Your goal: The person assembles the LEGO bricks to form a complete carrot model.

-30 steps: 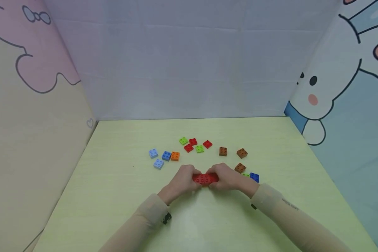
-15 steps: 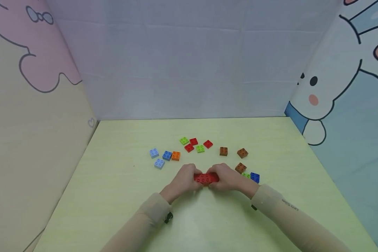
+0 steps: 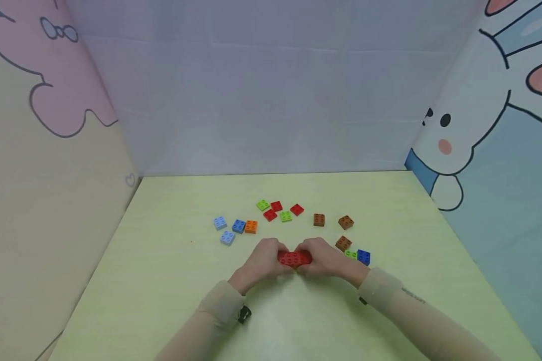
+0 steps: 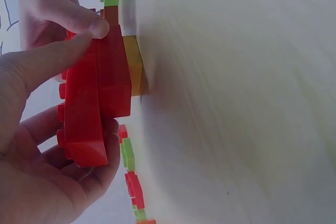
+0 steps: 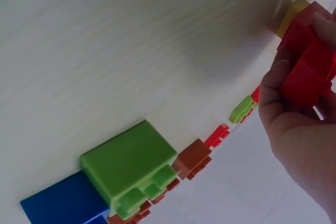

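Near the middle of the table, my left hand [image 3: 265,259] and right hand [image 3: 322,258] hold a small stack of building bricks from its two ends. On top is a long red brick [image 3: 294,258] with its studs up. A second red brick [image 4: 114,85] lies beneath it, shifted to one side, as the left wrist view shows. Under that, a yellow brick [image 4: 134,65] touches or nearly touches the tabletop. Both thumbs press the near side of the red bricks and almost meet. Fingers of my left hand curl round the far side.
Beyond the hands lie loose bricks: light blue [image 3: 228,237], blue [image 3: 239,226], orange [image 3: 251,226], lime green [image 3: 285,216], red [image 3: 296,209] and brown [image 3: 319,219]. Close to my right wrist sit a lime brick [image 3: 351,254] and a dark blue brick [image 3: 363,257]. Walls border the table [image 3: 162,301].
Both thumbs have come closer together at the near side of the stack, and the yellow edge below it no longer shows in the head view. The head view has shifted slightly.
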Demonstrator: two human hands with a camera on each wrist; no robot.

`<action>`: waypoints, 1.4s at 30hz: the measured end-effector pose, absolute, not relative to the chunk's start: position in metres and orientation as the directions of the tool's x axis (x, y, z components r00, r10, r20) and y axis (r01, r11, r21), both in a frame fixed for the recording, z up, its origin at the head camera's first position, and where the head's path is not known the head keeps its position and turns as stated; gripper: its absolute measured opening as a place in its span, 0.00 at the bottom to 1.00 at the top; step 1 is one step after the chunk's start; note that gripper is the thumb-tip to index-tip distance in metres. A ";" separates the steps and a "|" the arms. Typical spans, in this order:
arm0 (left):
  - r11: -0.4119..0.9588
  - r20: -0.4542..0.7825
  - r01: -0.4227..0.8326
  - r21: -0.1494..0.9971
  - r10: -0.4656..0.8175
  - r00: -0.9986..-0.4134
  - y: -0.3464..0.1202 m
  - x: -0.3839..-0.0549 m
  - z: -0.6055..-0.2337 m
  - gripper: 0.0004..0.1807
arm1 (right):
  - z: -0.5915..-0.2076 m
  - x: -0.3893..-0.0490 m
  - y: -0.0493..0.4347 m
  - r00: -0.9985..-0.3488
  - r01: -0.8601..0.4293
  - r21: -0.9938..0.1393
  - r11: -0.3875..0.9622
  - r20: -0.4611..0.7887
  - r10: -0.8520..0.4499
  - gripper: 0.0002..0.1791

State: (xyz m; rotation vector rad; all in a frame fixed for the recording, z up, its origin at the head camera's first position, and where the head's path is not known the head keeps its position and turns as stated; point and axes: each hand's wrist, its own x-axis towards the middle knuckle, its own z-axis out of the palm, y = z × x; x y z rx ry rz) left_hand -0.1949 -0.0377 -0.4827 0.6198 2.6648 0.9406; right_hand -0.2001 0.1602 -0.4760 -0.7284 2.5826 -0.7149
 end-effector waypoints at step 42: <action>0.700 -0.051 0.343 0.626 0.476 -0.878 -0.037 -0.188 -0.488 0.22 | -0.454 -0.214 0.197 -0.835 -0.378 -0.604 0.701 -0.104 -0.540 0.15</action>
